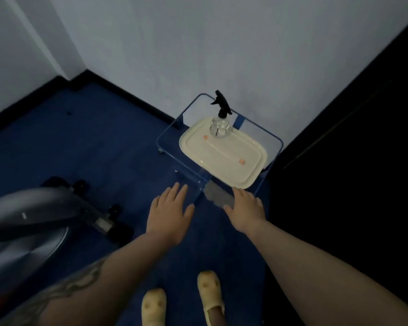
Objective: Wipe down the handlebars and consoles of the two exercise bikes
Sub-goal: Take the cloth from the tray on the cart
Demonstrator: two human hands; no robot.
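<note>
Presently catalogued: a clear table (pixel 275 138) with blue edges, set in a corner against the pale wall (pixel 222 43). A cream tray (pixel 257 170) is laid on it, reaching almost to its near edge, and a clear spray bottle (pixel 219 128) with a black trigger is stood upright at the tray's far end. A grey cloth (pixel 218 196) is laid at the table's near edge, just beside the tray. The right hand (pixel 245 211) is spread flat, its fingers touching the cloth; whether it is gripped cannot be told. The left hand (pixel 169 214) is held flat and empty, fingers straight. A grey bike (pixel 33 215) is seen at left, its small white label unreadable. Blue carpet (pixel 92 142) lies open between bike and table
</note>
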